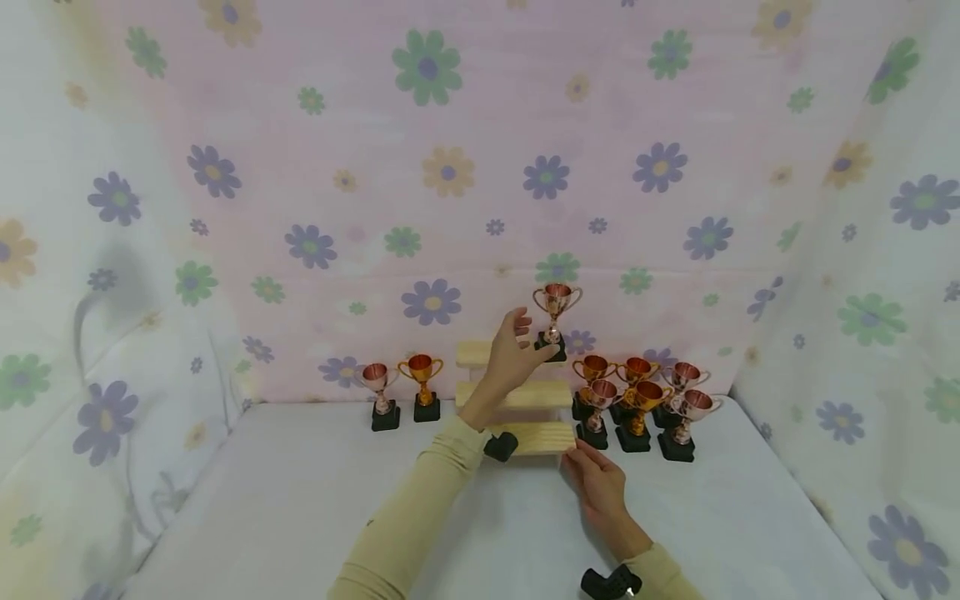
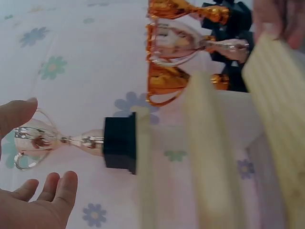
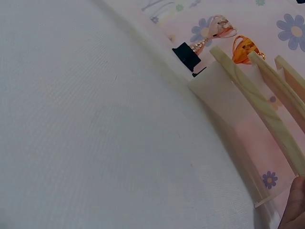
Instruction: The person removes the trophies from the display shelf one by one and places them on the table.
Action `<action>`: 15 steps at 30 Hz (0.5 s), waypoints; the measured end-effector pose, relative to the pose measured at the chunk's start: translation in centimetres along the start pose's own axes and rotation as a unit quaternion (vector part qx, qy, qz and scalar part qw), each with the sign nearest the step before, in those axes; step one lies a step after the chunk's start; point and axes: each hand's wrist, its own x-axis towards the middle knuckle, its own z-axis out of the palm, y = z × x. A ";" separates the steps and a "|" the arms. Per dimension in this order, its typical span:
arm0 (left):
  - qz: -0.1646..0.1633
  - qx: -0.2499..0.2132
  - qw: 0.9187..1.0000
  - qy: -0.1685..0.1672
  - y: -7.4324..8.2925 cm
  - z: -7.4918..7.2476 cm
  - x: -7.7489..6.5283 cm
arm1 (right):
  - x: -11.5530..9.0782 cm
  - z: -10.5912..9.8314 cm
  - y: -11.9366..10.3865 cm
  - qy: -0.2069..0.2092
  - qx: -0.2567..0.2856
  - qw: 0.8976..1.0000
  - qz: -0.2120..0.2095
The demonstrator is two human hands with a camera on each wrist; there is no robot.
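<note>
A rose-gold trophy cup (image 1: 554, 310) with a black base stands on the right end of the top step of a three-step wooden stand (image 1: 536, 394). My left hand (image 1: 512, 354) is beside this cup, its thumb and fingers spread apart around it. In the left wrist view a gap shows between the fingers (image 2: 64, 186) and the cup (image 2: 86, 141). Low at the stand's right side, my right hand (image 1: 597, 482) grips the end of the bottom board. Only part of that hand (image 3: 294, 205) shows in the right wrist view.
Left of the stand are a rose-gold trophy (image 1: 381, 396) and a gold trophy (image 1: 423, 387). Several gold and rose-gold trophies (image 1: 637, 408) crowd close on its right. A flowered backdrop (image 1: 480, 183) rises behind the white table (image 1: 300, 500).
</note>
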 end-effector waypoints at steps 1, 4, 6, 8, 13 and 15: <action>0.001 0.007 1.000 0.005 0.3 0.1 0.5 | 0.0 0.0 0.0 -0.002 -0.002 1.000 0.000; 0.011 0.017 0.999 0.031 1.0 0.5 2.0 | -0.1 -0.1 0.1 0.003 -0.004 1.000 -0.001; 0.014 0.019 0.998 0.055 1.3 0.8 2.9 | 0.0 -0.1 0.1 0.003 -0.001 1.000 -0.002; 0.011 0.020 0.997 0.077 1.3 1.1 3.6 | 0.0 0.0 0.1 0.003 0.003 1.000 -0.001; -0.006 0.007 0.995 0.101 1.4 1.6 4.8 | -0.1 -0.1 0.1 -0.001 0.001 1.000 -0.003; -0.009 0.001 0.995 0.103 1.4 1.8 5.1 | -0.2 -0.2 0.1 -0.002 -0.004 1.000 -0.003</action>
